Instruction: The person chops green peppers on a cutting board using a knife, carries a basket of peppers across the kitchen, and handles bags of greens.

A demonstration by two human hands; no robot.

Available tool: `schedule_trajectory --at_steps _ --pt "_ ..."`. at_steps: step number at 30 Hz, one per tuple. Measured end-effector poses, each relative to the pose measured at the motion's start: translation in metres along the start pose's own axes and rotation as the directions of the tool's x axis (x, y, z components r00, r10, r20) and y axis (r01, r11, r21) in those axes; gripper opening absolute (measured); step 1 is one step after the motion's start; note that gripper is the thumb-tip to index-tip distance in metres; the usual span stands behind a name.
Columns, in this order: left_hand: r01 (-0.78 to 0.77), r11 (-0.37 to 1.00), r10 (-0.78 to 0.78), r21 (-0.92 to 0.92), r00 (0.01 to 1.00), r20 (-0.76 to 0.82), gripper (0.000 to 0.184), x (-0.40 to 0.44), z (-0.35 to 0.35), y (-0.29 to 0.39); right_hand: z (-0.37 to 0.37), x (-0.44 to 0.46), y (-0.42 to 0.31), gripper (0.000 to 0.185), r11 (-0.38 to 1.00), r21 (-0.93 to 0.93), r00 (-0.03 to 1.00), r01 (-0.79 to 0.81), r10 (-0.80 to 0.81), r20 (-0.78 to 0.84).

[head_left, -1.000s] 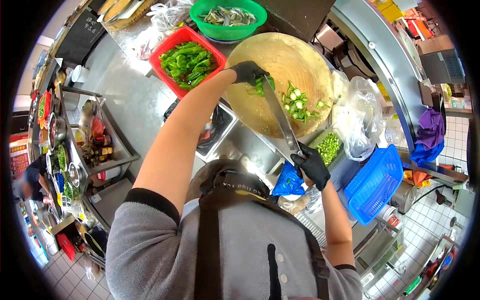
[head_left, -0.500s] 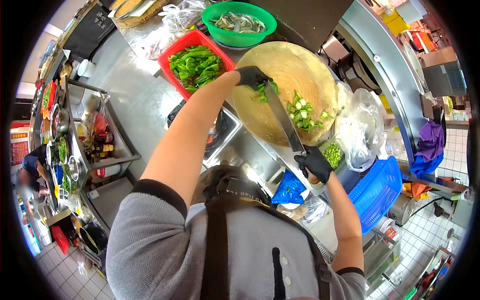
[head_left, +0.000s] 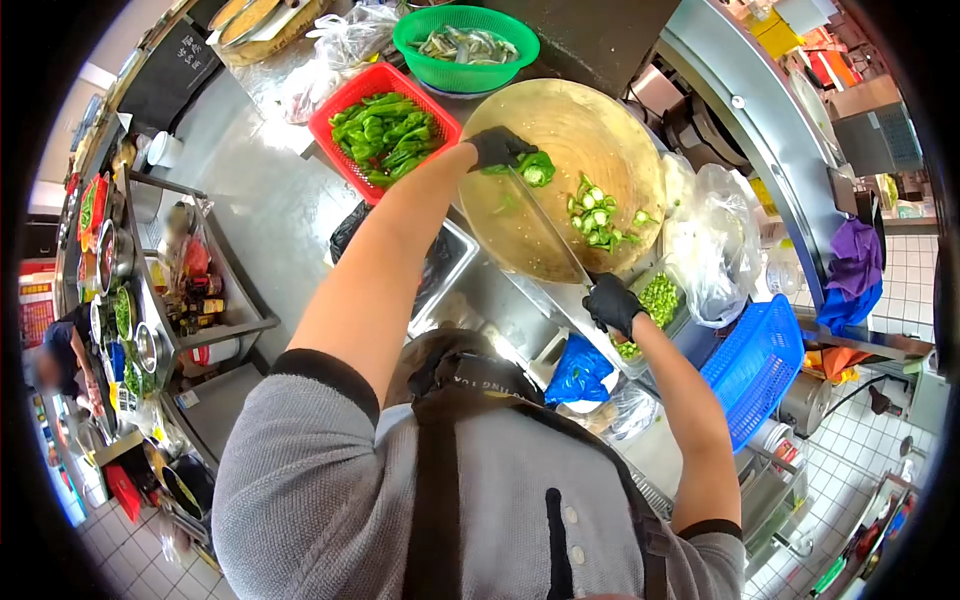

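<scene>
My right grip [head_left: 613,303], in a black glove, was closed around the end of a long metal knife [head_left: 550,228], its handle hidden in the glove, its narrow blade slanting over the large round wooden chopping board [head_left: 610,125]. My left grip [head_left: 495,148], also black-gloved, was bent over a green pepper [head_left: 538,170], holding it on the side of the board nearer the red basket, the blade's far end beside it. Sliced green pieces with pale centres [head_left: 593,210] lay in a loose pile on the board, to the right of the blade. Just off the board, near my right grip, I saw finely chopped green pieces [head_left: 660,297] in a container. Beyond my left forearm, a red plastic basket [head_left: 447,112] of whole green peppers [head_left: 385,130] sat on the steel tabletop [head_left: 235,150], next to a round green plastic basket [head_left: 405,42] of small silvery fish [head_left: 468,46]. Right of the board were a clear plastic bag [head_left: 722,240] and a blue plastic basket [head_left: 755,375]; a person [head_left: 68,350] stood far to the left.
</scene>
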State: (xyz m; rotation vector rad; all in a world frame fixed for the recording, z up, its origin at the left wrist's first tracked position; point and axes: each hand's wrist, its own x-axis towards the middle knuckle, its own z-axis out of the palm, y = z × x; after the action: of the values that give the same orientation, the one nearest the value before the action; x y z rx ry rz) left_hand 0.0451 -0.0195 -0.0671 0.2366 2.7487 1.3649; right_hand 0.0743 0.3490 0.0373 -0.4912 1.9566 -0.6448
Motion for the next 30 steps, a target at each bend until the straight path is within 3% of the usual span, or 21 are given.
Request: schedule_trajectory --at_steps 1,3,5,6,7,8,10,11,14,17,18,20,21,22,23,25,27,28,30 --pt "0.041 0.999 -0.043 -0.027 0.998 -0.054 0.056 0.001 0.009 -0.008 0.0 -0.003 0.001 0.017 0.993 0.115 0.999 -0.034 0.033 0.007" --pt "0.124 0.989 -0.135 -0.075 0.978 -0.157 0.047 0.001 0.018 -0.023 0.005 -0.008 0.014 0.025 0.994 0.091 0.996 0.053 -0.046 -0.079" --pt "0.071 0.98 -0.012 0.185 0.953 -0.302 0.045 -0.013 0.021 -0.016 0.018 -0.031 0.02 0.039 0.979 0.136 0.972 0.152 -0.123 -0.201" --pt "0.059 0.949 0.057 0.311 0.934 -0.353 0.043 -0.025 0.03 -0.008 0.028 -0.04 0.019 0.045 0.964 0.238 0.973 0.118 -0.065 -0.222" --pt "0.143 0.989 -0.149 -0.044 0.9 -0.409 0.044 -0.038 0.033 0.018 0.032 -0.048 0.009 0.044 0.931 0.338 0.976 0.137 -0.067 -0.209" --pt "0.184 0.982 -0.141 0.041 0.86 -0.49 0.04 -0.049 0.04 0.038 0.036 -0.057 -0.002 0.043 0.887 0.436 0.978 0.15 -0.069 -0.195" --pt "0.275 0.94 -0.088 0.204 0.77 -0.633 0.034 -0.063 0.048 0.061 0.045 -0.057 -0.032 0.042 0.875 0.446 0.965 0.189 -0.082 -0.249" --pt "0.295 0.951 -0.186 0.09 0.78 -0.598 0.034 -0.062 0.049 0.06 0.047 -0.052 -0.045 0.042 0.87 0.445 0.956 0.213 -0.091 -0.278" --pt "0.415 0.905 -0.315 0.098 0.806 -0.502 0.038 -0.056 0.055 0.046 0.053 -0.039 -0.068 0.039 0.788 0.578 0.968 0.212 -0.087 -0.236" --pt "0.398 0.793 -0.578 -0.461 0.732 -0.36 0.029 -0.071 0.048 0.078 0.051 -0.03 -0.077 0.035 0.809 0.522 0.945 0.269 -0.116 -0.307" --pt "0.274 0.67 -0.608 -0.689 0.736 -0.298 0.029 -0.074 0.053 0.073 0.051 -0.029 -0.077 0.035 0.82 0.493 0.934 0.292 -0.133 -0.332" --pt "-0.008 0.26 -0.612 -0.966 0.772 -0.171 0.029 -0.077 0.064 0.058 0.047 -0.029 -0.076 0.036 0.814 0.502 0.927 0.293 -0.113 -0.358" --pt "0.094 0.646 -0.485 -0.758 0.817 -0.312 0.031 -0.08 0.059 0.059 0.044 -0.027 -0.069 0.037 0.844 0.452 0.921 0.289 -0.117 -0.371" --pt "0.151 0.906 -0.311 -0.396 0.872 -0.378 0.032 -0.086 0.05 0.059 0.041 -0.027 -0.064 0.038 0.872 0.399 0.916 0.283 -0.122 -0.383" --pt "0.152 0.987 -0.126 0.046 0.926 -0.356 0.034 -0.091 0.043 0.058 0.037 -0.027 -0.059 0.042 0.931 0.255 0.9 0.261 -0.139 -0.413" --pt "0.04 0.968 -0.134 -0.248 0.917 -0.376 0.021 -0.083 0.058 -0.001 0.031 -0.033 -0.053 0.049 0.976 0.109 0.906 0.187 -0.128 -0.404" --pt "0.156 0.986 -0.168 -0.062 0.936 -0.31 0.02 -0.08 0.039 0.011 0.028 -0.037 -0.043 0.053 0.993 -0.071 0.92 0.092 -0.112 -0.376" --pt "0.202 0.979 -0.184 0.037 0.943 -0.276 0.019 -0.078 0.03 0.018 0.029 -0.039 -0.037 0.053 0.993 -0.072 0.932 0.09 -0.109 -0.347" --pt "0.365 0.762 -0.34 0.535 0.929 -0.149 0.031 -0.069 0.003 0.051 0.031 -0.042 -0.025 0.054 0.994 -0.076 0.952 0.084 -0.102 -0.287"
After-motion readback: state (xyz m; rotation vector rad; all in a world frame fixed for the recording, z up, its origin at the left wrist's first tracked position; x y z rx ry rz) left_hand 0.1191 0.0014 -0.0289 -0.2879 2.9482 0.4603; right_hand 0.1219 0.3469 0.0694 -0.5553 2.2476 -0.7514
